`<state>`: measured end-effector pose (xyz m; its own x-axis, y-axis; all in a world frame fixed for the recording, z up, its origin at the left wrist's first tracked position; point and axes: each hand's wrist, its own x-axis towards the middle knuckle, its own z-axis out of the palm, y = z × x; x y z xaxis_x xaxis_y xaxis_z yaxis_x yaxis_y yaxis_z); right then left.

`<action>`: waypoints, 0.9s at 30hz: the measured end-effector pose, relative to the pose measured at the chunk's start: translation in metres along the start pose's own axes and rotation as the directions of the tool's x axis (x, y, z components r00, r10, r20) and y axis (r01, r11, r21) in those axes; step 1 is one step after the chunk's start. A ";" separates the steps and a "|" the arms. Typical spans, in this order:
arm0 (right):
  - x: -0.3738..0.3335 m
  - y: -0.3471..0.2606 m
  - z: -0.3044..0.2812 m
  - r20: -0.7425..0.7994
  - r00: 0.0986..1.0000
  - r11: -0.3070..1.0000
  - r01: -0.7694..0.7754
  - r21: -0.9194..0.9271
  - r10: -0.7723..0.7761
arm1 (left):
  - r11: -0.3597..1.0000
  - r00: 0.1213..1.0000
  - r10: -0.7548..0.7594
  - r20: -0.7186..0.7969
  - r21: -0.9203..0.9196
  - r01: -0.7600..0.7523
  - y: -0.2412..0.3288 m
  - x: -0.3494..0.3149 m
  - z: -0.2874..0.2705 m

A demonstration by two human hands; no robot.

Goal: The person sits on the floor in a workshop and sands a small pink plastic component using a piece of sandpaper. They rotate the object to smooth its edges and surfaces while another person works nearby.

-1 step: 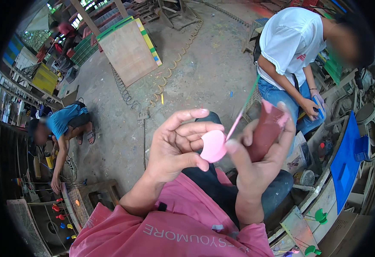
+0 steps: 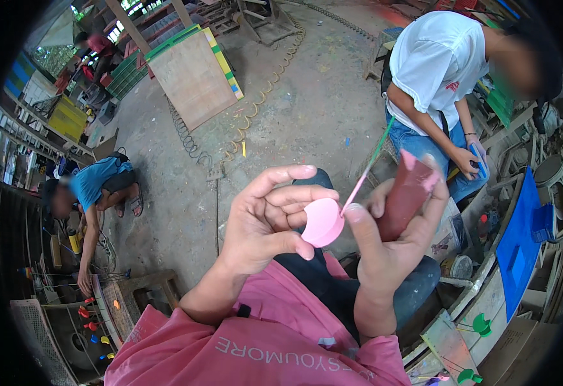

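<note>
Between the thumb and fingers of my left hand [image 2: 265,215] is a small pink crescent-shaped piece [image 2: 322,220]. A thin stick [image 2: 366,170], pink low down and green higher up, rises from the piece's right side. My right hand [image 2: 391,257] is closed around a curled reddish-brown sheet of sandpaper [image 2: 402,202] with pink smears on its upper edge. The right thumb is close beside the stick's lower end; whether it touches the pink piece I cannot tell.
On the right a person in a white shirt [image 2: 436,58] holds a blue piece [image 2: 478,161]. At left another person in blue [image 2: 104,183] crouches, reaching to a rack of coloured pieces [image 2: 88,315]. A wooden board [image 2: 194,77] stands ahead near coiled hoses [image 2: 256,116]. Green pieces [image 2: 481,325] lie lower right.
My right hand and the sandpaper have shifted slightly right. The pink piece has tipped a little, showing more of its side edge, and its stick leans further right.
</note>
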<state>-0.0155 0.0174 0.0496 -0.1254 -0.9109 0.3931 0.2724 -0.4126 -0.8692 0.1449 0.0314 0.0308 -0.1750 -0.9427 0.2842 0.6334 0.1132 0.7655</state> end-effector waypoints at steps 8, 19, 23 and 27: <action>0.008 -0.017 -0.009 0.159 0.930 0.876 0.365 -0.315 -0.331 | 0.998 0.987 -0.003 -0.163 0.059 0.013 0.002 0.002 0.006; 0.016 -0.013 -0.014 0.461 0.735 0.649 0.667 -0.365 -0.497 | 0.991 0.989 0.135 -0.058 0.011 -0.135 0.001 0.003 0.007; 0.016 -0.009 -0.010 0.474 0.711 0.608 0.697 -0.380 -0.519 | 0.985 0.986 0.169 -0.014 0.030 -0.169 0.003 0.003 0.008; 0.016 -0.006 -0.009 0.480 0.698 0.589 0.712 -0.382 -0.532 | 0.980 0.981 0.191 0.018 0.050 -0.191 0.006 0.005 0.007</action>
<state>-0.0274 0.0048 0.0587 0.2253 -0.4171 0.8805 -0.2935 -0.8908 -0.3469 0.1423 0.0297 0.0406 -0.0649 -0.8978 0.4355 0.6165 0.3071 0.7250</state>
